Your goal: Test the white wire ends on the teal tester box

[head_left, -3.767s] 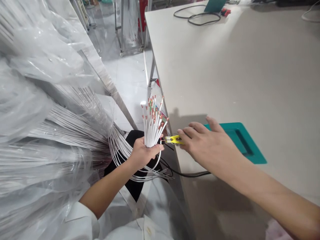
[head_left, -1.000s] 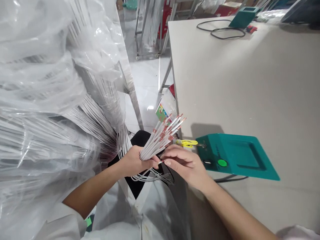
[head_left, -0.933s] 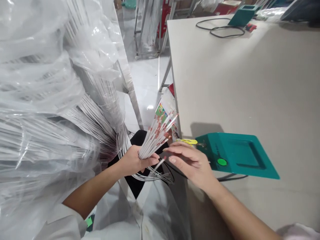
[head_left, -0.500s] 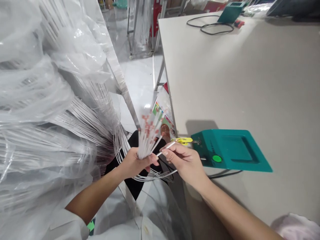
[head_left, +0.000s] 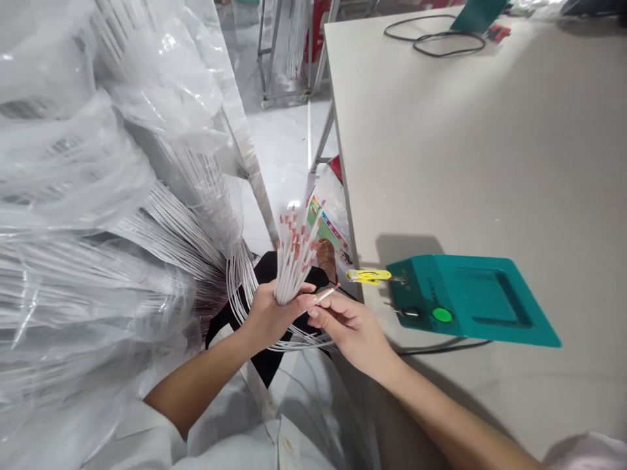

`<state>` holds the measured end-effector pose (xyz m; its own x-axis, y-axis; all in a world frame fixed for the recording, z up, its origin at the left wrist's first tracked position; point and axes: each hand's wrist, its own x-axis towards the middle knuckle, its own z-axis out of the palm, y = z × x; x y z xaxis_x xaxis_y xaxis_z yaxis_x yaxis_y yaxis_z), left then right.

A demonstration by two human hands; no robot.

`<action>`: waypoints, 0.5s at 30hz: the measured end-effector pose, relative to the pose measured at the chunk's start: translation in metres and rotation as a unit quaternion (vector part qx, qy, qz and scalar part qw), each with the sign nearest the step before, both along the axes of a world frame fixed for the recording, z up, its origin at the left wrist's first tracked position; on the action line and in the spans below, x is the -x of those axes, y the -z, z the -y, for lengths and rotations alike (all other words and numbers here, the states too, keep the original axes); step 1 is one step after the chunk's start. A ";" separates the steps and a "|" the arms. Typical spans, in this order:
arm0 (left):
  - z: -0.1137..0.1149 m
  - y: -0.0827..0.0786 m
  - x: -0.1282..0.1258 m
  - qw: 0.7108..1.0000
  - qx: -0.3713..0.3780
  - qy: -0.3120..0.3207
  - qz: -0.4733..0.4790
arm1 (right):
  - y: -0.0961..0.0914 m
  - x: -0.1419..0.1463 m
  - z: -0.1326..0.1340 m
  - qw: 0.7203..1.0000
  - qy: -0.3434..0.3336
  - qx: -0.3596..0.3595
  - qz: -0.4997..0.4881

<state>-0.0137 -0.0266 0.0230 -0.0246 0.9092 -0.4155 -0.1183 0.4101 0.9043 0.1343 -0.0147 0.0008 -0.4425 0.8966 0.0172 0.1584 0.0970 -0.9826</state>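
Observation:
My left hand (head_left: 269,316) is wrapped around a bundle of white cables (head_left: 294,261) whose reddish-tipped ends fan upward. Beside its thumb, my right hand (head_left: 350,329) pinches one single white cable (head_left: 327,294) near its end, which points up and to the right. The two hands almost touch. Long cable lengths (head_left: 238,281) loop down below the hands toward the left. To the right, at the table's edge, lies a teal device (head_left: 470,297) with a lit green button (head_left: 442,314) and a yellow clip (head_left: 369,277) sticking out on its left side.
Large bundles of white cables (head_left: 181,235) in clear plastic wrapping (head_left: 63,189) fill the left side. A grey-white table (head_left: 465,143) spans the right, with a black cord (head_left: 435,42) and a second teal device (head_left: 480,14) at its far end. A wheeled rack (head_left: 287,59) stands behind.
My right hand has drawn in closer to my left hand with the single cable. The view has shifted slightly, so the table and teal device sit farther right.

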 end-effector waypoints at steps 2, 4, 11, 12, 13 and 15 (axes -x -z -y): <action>0.000 0.001 -0.003 1.000 -0.007 -0.001 0.002 | 0.003 0.001 0.001 0.998 -0.011 -0.051 0.027; 0.001 0.003 -0.005 0.999 -0.039 0.007 -0.013 | 0.004 0.002 0.001 0.993 -0.022 -0.100 0.063; 0.004 0.006 -0.005 0.996 -0.028 -0.003 -0.089 | -0.003 -0.002 -0.002 0.979 0.060 -0.171 0.097; 0.004 0.007 -0.006 0.995 -0.029 -0.012 -0.096 | -0.004 -0.004 -0.003 0.976 0.091 -0.176 0.088; 0.004 0.008 -0.007 0.994 -0.031 -0.017 -0.102 | -0.005 -0.004 -0.003 0.974 0.113 -0.178 0.078; 0.004 0.011 -0.010 0.993 -0.039 -0.013 -0.110 | -0.006 -0.005 -0.004 0.975 0.126 -0.173 0.055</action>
